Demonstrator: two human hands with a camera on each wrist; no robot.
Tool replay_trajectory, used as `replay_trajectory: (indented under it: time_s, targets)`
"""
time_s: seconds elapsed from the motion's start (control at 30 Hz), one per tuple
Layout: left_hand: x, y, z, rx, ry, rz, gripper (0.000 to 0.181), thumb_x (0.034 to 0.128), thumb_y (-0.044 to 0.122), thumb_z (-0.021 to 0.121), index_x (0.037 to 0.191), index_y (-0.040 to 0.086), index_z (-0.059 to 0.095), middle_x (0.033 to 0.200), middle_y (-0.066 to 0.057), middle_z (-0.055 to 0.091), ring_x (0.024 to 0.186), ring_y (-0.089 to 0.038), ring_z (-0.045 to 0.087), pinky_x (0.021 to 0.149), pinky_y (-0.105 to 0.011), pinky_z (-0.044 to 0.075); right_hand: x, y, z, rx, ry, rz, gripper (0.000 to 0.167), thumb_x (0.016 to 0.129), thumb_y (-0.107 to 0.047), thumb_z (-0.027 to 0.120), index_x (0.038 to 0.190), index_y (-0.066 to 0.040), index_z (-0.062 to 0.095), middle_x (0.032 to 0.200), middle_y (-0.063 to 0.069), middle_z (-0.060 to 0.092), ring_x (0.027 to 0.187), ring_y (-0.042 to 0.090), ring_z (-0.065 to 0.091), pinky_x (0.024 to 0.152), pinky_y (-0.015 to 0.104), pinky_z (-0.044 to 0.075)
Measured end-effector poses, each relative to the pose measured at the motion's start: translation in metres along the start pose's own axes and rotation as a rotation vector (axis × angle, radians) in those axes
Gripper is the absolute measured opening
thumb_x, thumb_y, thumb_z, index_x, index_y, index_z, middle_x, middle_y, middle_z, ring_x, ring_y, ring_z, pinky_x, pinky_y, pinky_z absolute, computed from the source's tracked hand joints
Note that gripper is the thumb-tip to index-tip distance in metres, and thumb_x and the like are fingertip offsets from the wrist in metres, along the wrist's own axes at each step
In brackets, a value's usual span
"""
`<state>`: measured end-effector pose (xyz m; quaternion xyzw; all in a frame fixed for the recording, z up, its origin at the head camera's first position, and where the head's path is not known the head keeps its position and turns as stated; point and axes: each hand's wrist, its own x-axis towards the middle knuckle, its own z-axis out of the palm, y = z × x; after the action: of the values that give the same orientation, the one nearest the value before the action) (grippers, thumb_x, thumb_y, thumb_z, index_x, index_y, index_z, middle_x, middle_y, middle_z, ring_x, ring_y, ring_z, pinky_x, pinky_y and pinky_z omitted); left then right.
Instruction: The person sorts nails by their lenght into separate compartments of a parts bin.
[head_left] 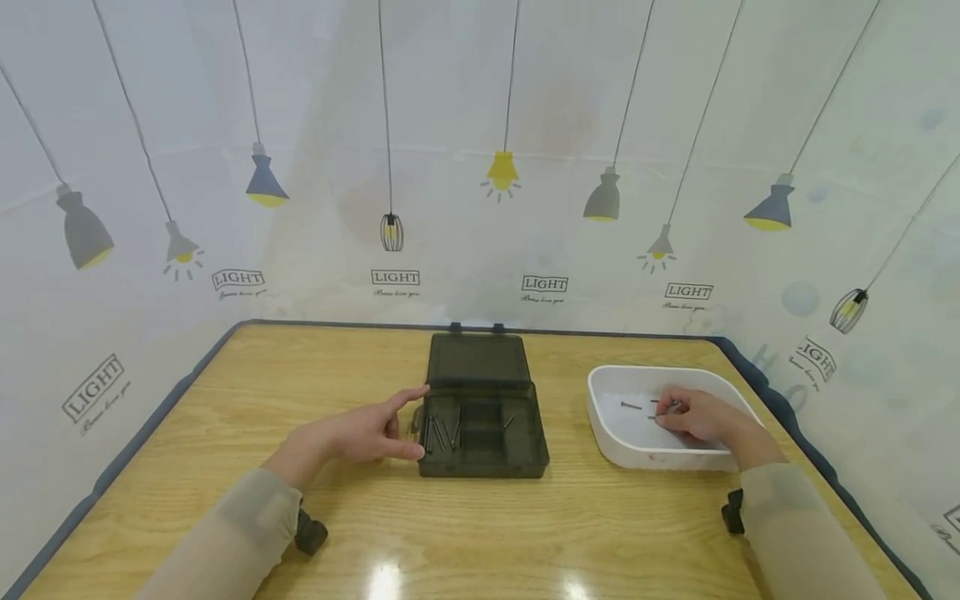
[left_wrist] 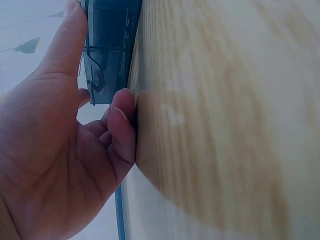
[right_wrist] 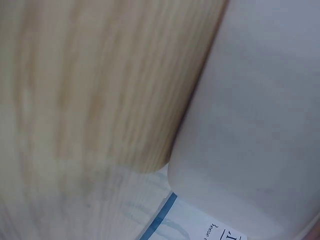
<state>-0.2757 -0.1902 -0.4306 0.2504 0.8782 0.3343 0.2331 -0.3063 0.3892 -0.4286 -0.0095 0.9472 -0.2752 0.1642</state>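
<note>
A dark translucent compartment box (head_left: pixel 483 467) lies on the table with its lid (head_left: pixel 478 360) folded back. Several long screws (head_left: pixel 442 435) are in its left compartment, and one small screw (head_left: pixel 509 422) lies to the right. My left hand (head_left: pixel 367 432) touches the box's left side with outstretched index finger and thumb; in the left wrist view the other fingers of that hand (left_wrist: pixel 55 135) curl beside the box (left_wrist: pixel 112 50). Inside a white tray (head_left: pixel 611 442), my right hand (head_left: pixel 697 414) pinches a screw, mostly covered by the fingers. Another screw (head_left: pixel 631 406) lies left of them.
The wooden table (head_left: pixel 480 542) ends at a dark blue edge in front of a printed curtain (head_left: pixel 450 167). In the right wrist view, the tray's outer wall (right_wrist: pixel 250 115) fills the right side and hides my right hand's fingers.
</note>
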Motion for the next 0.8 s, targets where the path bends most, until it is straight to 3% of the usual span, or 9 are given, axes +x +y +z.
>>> replay_trajectory:
  time_s: [0.3, 0.6, 0.8]
  targets:
    - [0.000, -0.001, 0.000, -0.007, -0.001, -0.004, 0.106, 0.1002, 0.053, 0.079, 0.178, 0.032, 0.010, 0.092, -0.007, 0.066, 0.077, -0.019, 0.061, 0.075, -0.037, 0.053, 0.000, 0.001, 0.002, -0.006, 0.008, -0.023, 0.013, 0.108, -0.021, 0.071, 0.112, -0.009, 0.066, 0.088, 0.004, 0.058, 0.083, 0.023, 0.058, 0.075, 0.035, 0.046]
    - [0.002, -0.004, 0.001, -0.001, 0.005, 0.006, 0.106, 0.0999, 0.055, 0.079, 0.178, 0.033, 0.011, 0.092, -0.007, 0.067, 0.077, -0.020, 0.063, 0.074, -0.038, 0.053, -0.005, -0.003, -0.004, -0.003, 0.065, -0.045, 0.019, 0.108, -0.024, 0.072, 0.115, -0.007, 0.071, 0.094, 0.005, 0.065, 0.084, 0.021, 0.061, 0.073, 0.034, 0.049]
    - [0.001, -0.005, 0.001, 0.006, 0.005, 0.004, 0.106, 0.0999, 0.056, 0.078, 0.178, 0.033, 0.011, 0.092, -0.007, 0.067, 0.078, -0.020, 0.063, 0.076, -0.038, 0.053, -0.011, -0.024, -0.011, 0.133, 0.144, -0.145, 0.033, 0.114, -0.027, 0.064, 0.130, 0.002, 0.066, 0.094, 0.009, 0.063, 0.079, 0.021, 0.058, 0.069, 0.032, 0.049]
